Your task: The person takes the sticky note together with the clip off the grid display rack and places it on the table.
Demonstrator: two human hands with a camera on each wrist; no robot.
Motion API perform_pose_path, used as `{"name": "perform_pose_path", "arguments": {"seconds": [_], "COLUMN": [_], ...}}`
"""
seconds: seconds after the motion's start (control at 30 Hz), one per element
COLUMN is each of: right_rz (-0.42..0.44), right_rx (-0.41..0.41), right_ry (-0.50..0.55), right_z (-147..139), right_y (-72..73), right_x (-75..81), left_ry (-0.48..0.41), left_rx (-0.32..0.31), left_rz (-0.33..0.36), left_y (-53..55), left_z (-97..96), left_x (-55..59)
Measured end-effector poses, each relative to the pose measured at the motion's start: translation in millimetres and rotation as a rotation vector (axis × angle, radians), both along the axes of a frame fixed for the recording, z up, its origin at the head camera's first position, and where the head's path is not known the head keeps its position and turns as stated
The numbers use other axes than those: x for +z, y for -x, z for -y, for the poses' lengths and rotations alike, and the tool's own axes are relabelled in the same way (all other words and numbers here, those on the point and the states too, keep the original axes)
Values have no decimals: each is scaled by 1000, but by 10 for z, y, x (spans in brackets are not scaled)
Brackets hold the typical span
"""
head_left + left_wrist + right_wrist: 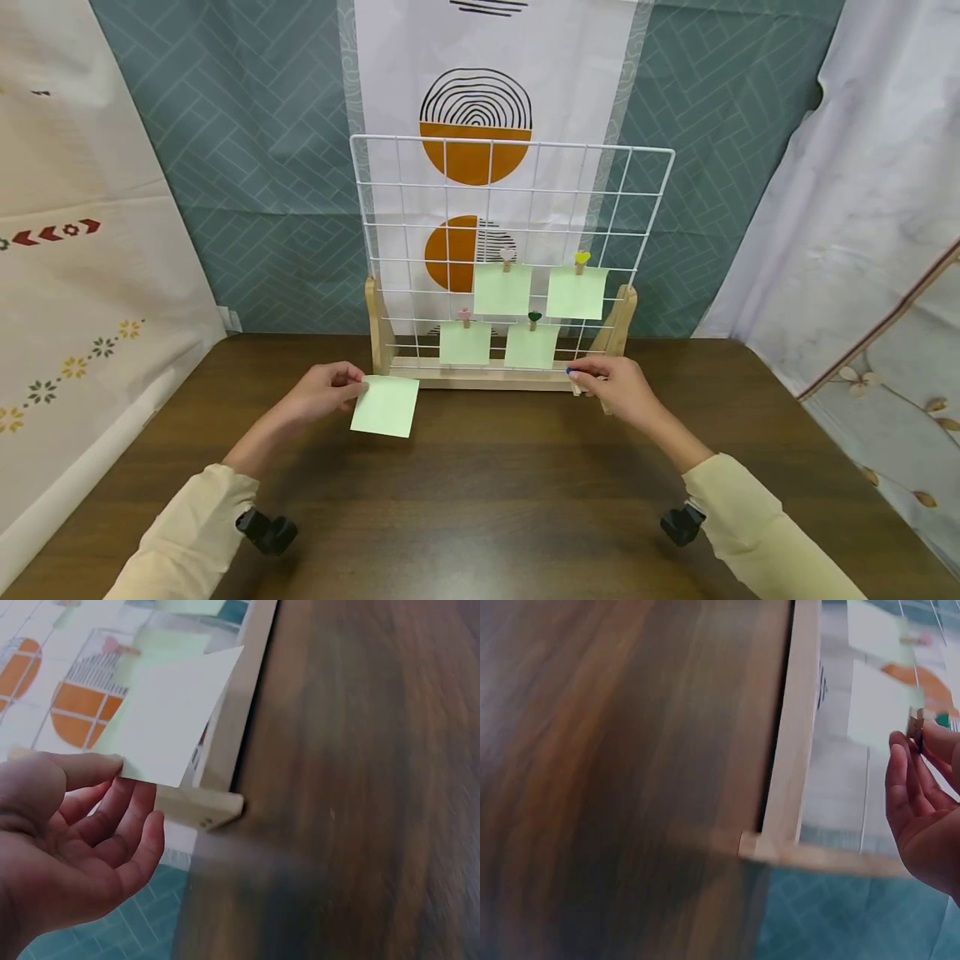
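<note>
My left hand (324,390) pinches a pale green paper note (386,407) by its upper left corner, thumb on top, in front of the rack's left foot. In the left wrist view the note (169,720) is tilted and overlaps the rack. Between the thumb and fingertips of my right hand (621,388) is a small wooden clothespin (915,722) with a blue decoration, held close to the right end of the rack's wooden base (480,379). On the white wire grid (491,192) hang several green notes (502,290), each under a heart-topped clothespin (581,262).
The grid stands between two wooden side supports (379,325) at the back of a dark wooden table (465,492). Behind it hangs a teal and white patterned cloth (247,167). Light printed cloths (82,333) flank the table on both sides.
</note>
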State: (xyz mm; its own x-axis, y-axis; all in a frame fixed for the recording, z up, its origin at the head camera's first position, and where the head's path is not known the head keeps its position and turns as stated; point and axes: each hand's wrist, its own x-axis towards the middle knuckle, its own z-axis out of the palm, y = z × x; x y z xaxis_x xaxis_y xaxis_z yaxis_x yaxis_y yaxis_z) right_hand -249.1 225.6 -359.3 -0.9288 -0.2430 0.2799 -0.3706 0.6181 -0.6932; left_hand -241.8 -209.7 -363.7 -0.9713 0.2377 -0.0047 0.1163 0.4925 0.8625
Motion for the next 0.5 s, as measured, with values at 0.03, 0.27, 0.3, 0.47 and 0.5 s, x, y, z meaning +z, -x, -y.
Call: {"name": "perform_pose_path", "arguments": {"seconds": [0.03,0.27,0.3,0.47,0.5], "right_rz": [5,14,17,38,45], "right_rx": [-8,-35,-37,-38,-34], "right_ry": [4,-11,-19,-60,-58], "right_z": [-54,-389,-425,-576,-601], "right_y": [-6,-61,-70,-97,-97], "right_x": [-15,-106,-118,-189,-208], "left_ry": [7,51,55,90,96], "left_rx": [-9,1,5,20,23], "left_rz": [5,38,38,52,56], "left_y": [-12,-69,-69,-50,-48], "left_z": [25,251,285,408,423], "left_x": [-13,-125,-140,-217,-230]}}
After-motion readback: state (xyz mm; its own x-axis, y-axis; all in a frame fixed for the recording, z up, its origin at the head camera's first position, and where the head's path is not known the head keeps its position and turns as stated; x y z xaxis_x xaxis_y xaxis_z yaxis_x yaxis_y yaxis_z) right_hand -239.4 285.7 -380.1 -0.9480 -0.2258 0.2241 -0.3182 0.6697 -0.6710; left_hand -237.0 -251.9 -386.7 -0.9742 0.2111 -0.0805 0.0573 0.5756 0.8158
